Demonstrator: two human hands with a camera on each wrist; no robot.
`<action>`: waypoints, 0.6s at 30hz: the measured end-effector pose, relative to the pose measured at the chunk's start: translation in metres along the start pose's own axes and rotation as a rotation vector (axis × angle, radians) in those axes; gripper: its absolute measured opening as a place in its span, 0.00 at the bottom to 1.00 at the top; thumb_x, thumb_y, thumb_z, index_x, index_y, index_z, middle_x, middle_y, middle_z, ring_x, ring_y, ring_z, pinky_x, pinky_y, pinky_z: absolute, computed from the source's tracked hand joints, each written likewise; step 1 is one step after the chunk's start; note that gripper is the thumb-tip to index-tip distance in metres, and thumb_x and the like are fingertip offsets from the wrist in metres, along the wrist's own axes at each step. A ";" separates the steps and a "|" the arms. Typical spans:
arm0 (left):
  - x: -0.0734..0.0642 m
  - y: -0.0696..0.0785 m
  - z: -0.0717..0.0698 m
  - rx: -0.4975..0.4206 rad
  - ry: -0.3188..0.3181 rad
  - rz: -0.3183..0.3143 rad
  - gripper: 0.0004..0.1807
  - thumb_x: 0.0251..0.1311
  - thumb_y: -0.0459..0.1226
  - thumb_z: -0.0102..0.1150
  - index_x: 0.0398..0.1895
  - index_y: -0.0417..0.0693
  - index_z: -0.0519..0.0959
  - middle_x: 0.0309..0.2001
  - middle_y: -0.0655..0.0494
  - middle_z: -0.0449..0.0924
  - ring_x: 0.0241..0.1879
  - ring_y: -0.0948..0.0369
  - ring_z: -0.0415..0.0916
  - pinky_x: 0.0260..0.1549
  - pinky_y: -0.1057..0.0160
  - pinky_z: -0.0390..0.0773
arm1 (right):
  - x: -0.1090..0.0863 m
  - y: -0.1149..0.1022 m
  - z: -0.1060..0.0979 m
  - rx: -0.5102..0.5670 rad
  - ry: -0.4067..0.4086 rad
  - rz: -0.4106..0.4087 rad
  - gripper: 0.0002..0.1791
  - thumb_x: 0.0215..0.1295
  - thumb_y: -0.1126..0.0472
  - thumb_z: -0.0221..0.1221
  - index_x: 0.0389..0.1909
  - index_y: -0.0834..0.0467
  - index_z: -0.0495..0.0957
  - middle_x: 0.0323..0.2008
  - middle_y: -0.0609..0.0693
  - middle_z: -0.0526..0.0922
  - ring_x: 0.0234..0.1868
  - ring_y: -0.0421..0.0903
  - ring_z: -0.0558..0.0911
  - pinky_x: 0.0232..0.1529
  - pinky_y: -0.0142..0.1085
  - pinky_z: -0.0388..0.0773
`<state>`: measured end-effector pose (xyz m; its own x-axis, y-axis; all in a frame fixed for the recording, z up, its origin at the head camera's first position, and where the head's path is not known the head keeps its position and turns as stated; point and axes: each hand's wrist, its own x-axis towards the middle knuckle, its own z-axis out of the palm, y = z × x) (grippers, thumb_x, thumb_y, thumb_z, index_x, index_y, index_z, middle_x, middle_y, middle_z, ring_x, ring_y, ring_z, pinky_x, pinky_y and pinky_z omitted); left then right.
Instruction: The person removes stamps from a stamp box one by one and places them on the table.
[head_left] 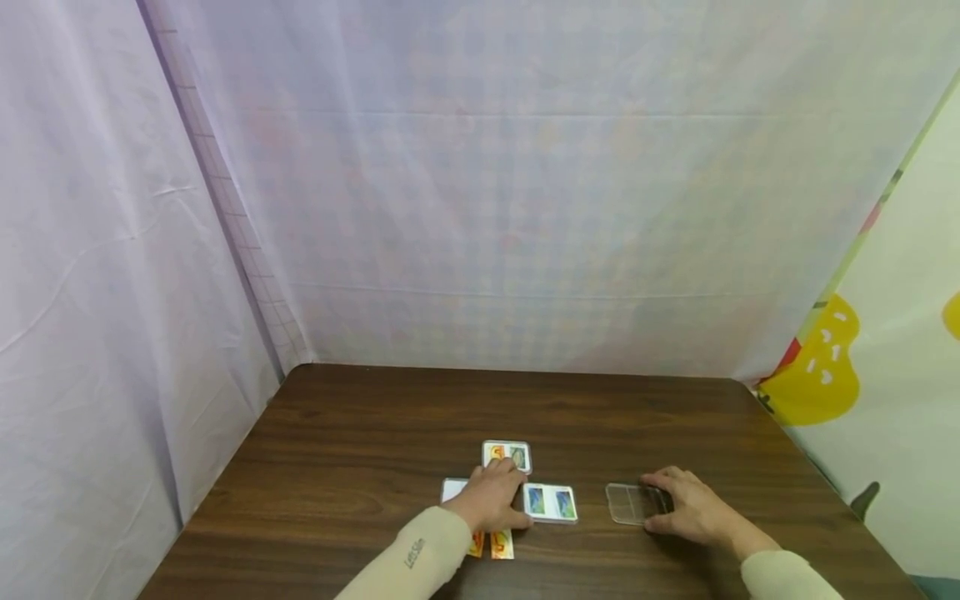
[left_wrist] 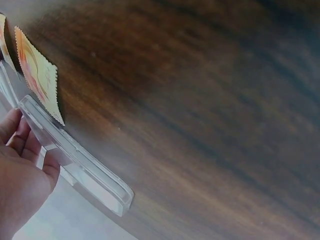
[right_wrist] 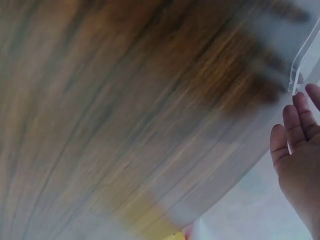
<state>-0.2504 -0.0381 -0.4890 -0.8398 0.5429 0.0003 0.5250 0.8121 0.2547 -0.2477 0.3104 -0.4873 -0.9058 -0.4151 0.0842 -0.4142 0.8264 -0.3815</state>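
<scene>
Just left of the table's middle, my left hand [head_left: 491,497] reaches over several flat things. Its thumb and index finger hold the near end of a clear plastic case [head_left: 550,503] with two blue-green stamps in it. A second case [head_left: 507,454] lies beyond the fingertips, and another case [head_left: 453,487] is partly hidden beneath the hand. Loose orange-and-yellow stamps [head_left: 502,545] with toothed edges show below the wrist; one stamp [left_wrist: 40,75] also appears in the left wrist view. To the right, my right hand [head_left: 693,508] grips a transparent plastic cover [head_left: 626,504] by its right end.
The dark wood table [head_left: 375,417] has rounded far corners. A pale curtain [head_left: 510,208] hangs behind it, and another curtain [head_left: 82,250] at the left. On the right hangs a white cloth with a yellow print [head_left: 817,375].
</scene>
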 end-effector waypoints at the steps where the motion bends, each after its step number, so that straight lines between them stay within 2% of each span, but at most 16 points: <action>1: 0.000 0.000 0.000 0.000 0.001 0.000 0.35 0.53 0.56 0.69 0.61 0.49 0.76 0.54 0.58 0.71 0.54 0.61 0.67 0.51 0.59 0.68 | 0.001 -0.001 0.000 -0.004 0.009 -0.006 0.37 0.46 0.49 0.75 0.56 0.63 0.78 0.50 0.56 0.77 0.52 0.61 0.75 0.51 0.59 0.73; 4: 0.000 0.000 0.000 -0.001 0.006 -0.001 0.35 0.53 0.57 0.69 0.61 0.49 0.77 0.54 0.58 0.71 0.54 0.61 0.66 0.51 0.60 0.68 | 0.004 -0.007 -0.001 0.006 0.028 -0.017 0.35 0.50 0.48 0.74 0.56 0.64 0.78 0.50 0.56 0.78 0.52 0.62 0.75 0.51 0.59 0.73; 10: -0.001 0.001 0.000 0.009 0.017 0.002 0.35 0.53 0.57 0.69 0.61 0.49 0.77 0.54 0.58 0.72 0.54 0.61 0.67 0.51 0.60 0.68 | 0.011 -0.022 0.001 0.061 0.069 0.011 0.31 0.58 0.47 0.69 0.56 0.62 0.79 0.51 0.57 0.79 0.54 0.64 0.75 0.52 0.61 0.72; 18: -0.001 0.001 0.000 0.002 0.009 -0.009 0.35 0.53 0.57 0.69 0.61 0.50 0.76 0.55 0.58 0.71 0.55 0.61 0.66 0.52 0.59 0.68 | 0.025 -0.045 0.011 0.094 0.139 0.036 0.25 0.63 0.47 0.66 0.53 0.61 0.81 0.51 0.56 0.80 0.54 0.63 0.77 0.53 0.60 0.73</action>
<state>-0.2495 -0.0378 -0.4883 -0.8459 0.5333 0.0069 0.5175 0.8175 0.2526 -0.2513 0.2590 -0.4779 -0.9261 -0.3242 0.1931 -0.3773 0.7978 -0.4702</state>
